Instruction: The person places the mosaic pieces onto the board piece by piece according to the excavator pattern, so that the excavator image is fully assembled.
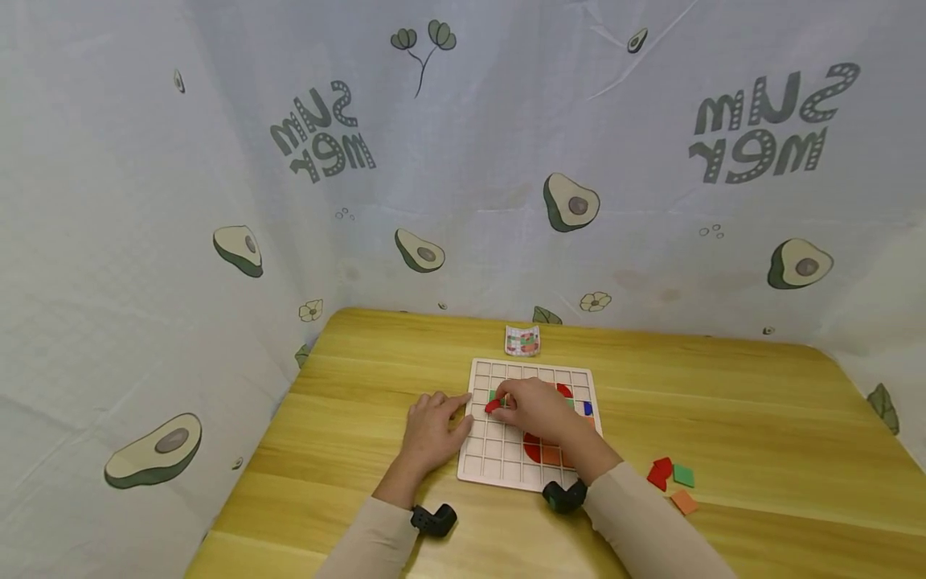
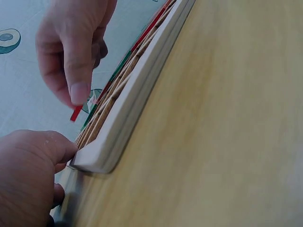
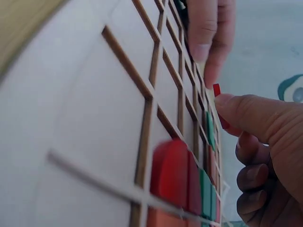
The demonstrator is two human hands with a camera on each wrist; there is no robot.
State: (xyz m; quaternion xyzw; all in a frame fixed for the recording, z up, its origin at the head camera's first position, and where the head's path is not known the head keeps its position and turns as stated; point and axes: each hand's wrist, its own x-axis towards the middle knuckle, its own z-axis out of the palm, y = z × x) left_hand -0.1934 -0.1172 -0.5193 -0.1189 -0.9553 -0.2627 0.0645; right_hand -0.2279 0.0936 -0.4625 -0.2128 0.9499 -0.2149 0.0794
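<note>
A white grid board (image 1: 499, 462) lies flat on the wooden table, with red, green, blue and orange tiles set in some of its cells. My right hand (image 1: 504, 401) hovers over the board's left part and pinches a small red tile (image 1: 493, 406) between thumb and fingers. The same red tile (image 3: 217, 90) shows above my thumb (image 3: 251, 118) in the right wrist view, just over the grid. My left hand (image 1: 450, 411) rests on the table with straight fingers (image 3: 210, 33) against the board's left edge (image 2: 102, 153). It holds nothing.
Loose tiles lie on the table right of the board: red (image 1: 661, 473), green (image 1: 683, 475) and orange (image 1: 683, 503). A small patterned card (image 1: 522, 340) stands behind the board. Avocado-print cloth walls close in the table's back and left.
</note>
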